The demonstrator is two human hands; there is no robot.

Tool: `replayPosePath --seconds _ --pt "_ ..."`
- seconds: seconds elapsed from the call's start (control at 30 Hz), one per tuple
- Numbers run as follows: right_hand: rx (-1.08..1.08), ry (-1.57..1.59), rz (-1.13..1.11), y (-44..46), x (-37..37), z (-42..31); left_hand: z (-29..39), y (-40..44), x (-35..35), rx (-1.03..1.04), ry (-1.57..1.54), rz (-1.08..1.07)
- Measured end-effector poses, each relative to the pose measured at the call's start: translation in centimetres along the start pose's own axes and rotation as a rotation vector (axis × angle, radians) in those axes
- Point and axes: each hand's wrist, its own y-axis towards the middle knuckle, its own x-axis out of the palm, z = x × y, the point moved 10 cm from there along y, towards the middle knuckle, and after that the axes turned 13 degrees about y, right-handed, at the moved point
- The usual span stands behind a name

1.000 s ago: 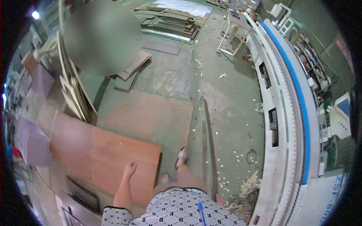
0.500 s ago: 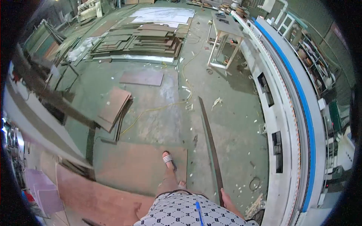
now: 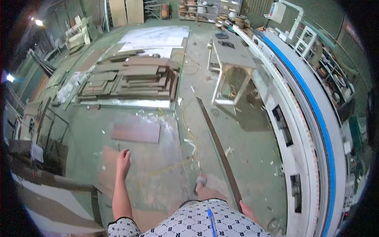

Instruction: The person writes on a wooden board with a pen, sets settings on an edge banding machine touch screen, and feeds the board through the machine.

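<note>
My right hand (image 3: pixel 247 208) is closed around the near end of a long, narrow dark strip (image 3: pixel 218 148), which slants forward and left over the floor. My left hand (image 3: pixel 124 157) is raised on the left with its fingers curled; nothing can be made out in it. Beyond it, a brown board (image 3: pixel 136 132) lies flat on the floor. Farther ahead a stack of brown panels (image 3: pixel 144 75) rests on the floor, with white sheets (image 3: pixel 158 36) behind it.
A long white machine with a blue stripe (image 3: pixel 306 89) runs along the right side. Ahead on the right stands a work table (image 3: pixel 233 53) with tools on top. Metal racks (image 3: pixel 209 10) stand at the back. A yellow hose (image 3: pixel 187 124) and scraps lie on the floor.
The view has moved forward past the large orange-brown boards. The panel stack is nearer. My right hand and the strip have come into clearer view, and my left hand has swung forward.
</note>
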Motion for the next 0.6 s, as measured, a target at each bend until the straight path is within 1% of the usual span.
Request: replayPosePath --seconds 0.03,0.07,0.1,0.13,0.2,0.23,0.27,0.3,0.33,0.37,0.4,0.43,0.47,0.5,0.53,0.57,0.6 --pt "-0.094 0.024 -0.006 6.8 0.4 -2.0 3.1 4.0 0.8 0.005 -0.116 0.046" --pt "-0.107 0.013 0.043 11.2 1.2 -5.7 5.1 8.3 0.5 0.012 -0.219 0.085" --pt "-0.136 0.013 -0.024 12.8 3.5 -12.4 0.6 10.8 3.2 -0.139 -0.198 0.037" --pt "-0.148 -0.004 -0.076 13.7 4.2 -18.7 -4.8 12.2 6.2 -0.15 -0.062 0.086" --pt "-0.116 0.054 -0.129 19.3 6.3 -26.2 -6.4 8.3 12.0 -0.312 0.309 -0.371" --pt "-0.171 0.085 -0.046 19.5 6.8 -32.3 -10.0 4.8 15.1 -0.457 0.352 -0.679" --pt "-0.203 0.081 -0.057 19.7 7.9 -38.6 -14.8 3.7 17.8 -0.049 0.542 -0.583" --pt "-0.237 0.087 -0.069 20.2 8.9 -44.6 -20.7 -0.4 18.5 -0.658 0.245 -0.893" --pt "-0.294 0.095 -0.072 21.3 9.7 -50.4 -19.5 -1.8 18.4 -0.835 -0.421 -0.623" --pt "-0.342 0.101 -0.068 22.4 10.6 -55.4 -17.9 -3.0 18.2 -0.956 -1.104 -0.35" --pt "-0.38 0.096 -0.06 23.4 11.2 -59.1 -18.6 0.0 18.9 -1.041 -0.861 -0.366" --pt "-0.473 0.076 -0.012 25.0 11.3 -62.3 -19.6 5.6 20.1 -1.086 -0.448 -0.452" --pt "-0.579 0.041 0.029 27.3 11.2 -65.8 -20.0 11.9 20.8 -1.12 -0.189 -0.501" --pt "-0.692 -0.004 0.059 28.9 10.6 -70.6 -20.0 19.6 21.7 -1.131 -0.05 -0.509" --pt "-0.703 -0.075 0.144 25.3 10.7 -78.5 -17.9 27.7 22.6 -1.144 0.031 -0.498" --pt "-0.678 -0.037 0.168 26.1 9.7 -82.5 -13.6 36.7 23.3 -1.094 0.062 -0.459" --pt "-0.655 0.025 0.192 27.5 8.2 -85.5 -11.7 46.8 24.3 -0.522 0.462 -0.625"
